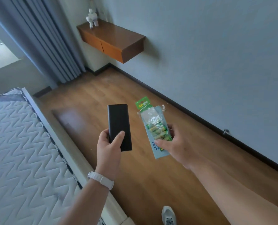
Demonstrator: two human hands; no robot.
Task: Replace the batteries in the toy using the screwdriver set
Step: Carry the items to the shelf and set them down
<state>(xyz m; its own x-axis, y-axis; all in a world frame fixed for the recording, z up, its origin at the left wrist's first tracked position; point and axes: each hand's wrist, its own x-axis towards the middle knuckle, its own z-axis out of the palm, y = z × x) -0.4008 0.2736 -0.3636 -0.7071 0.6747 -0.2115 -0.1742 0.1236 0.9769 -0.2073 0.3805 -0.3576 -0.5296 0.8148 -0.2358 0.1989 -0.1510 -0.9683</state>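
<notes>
My left hand (pixel 108 145) grips the lower end of a flat black rectangular case (pixel 119 125), thumb across its front; a white watch band sits on that wrist. My right hand (pixel 175 143) holds a clear plastic pack of green batteries (pixel 153 125) with a green header card, together with a pale blue card behind it. Both are held in the air above the wooden floor, side by side and apart. No toy is in view.
A mattress with a quilted white cover (pixel 21 151) fills the left. A wall-mounted wooden drawer shelf (pixel 112 41) with a small white figurine (pixel 91 17) is ahead. Grey curtains (pixel 42 38) hang at the left, a pale wall at the right. My shoe (pixel 168 215) stands on the wooden floor (pixel 151 184).
</notes>
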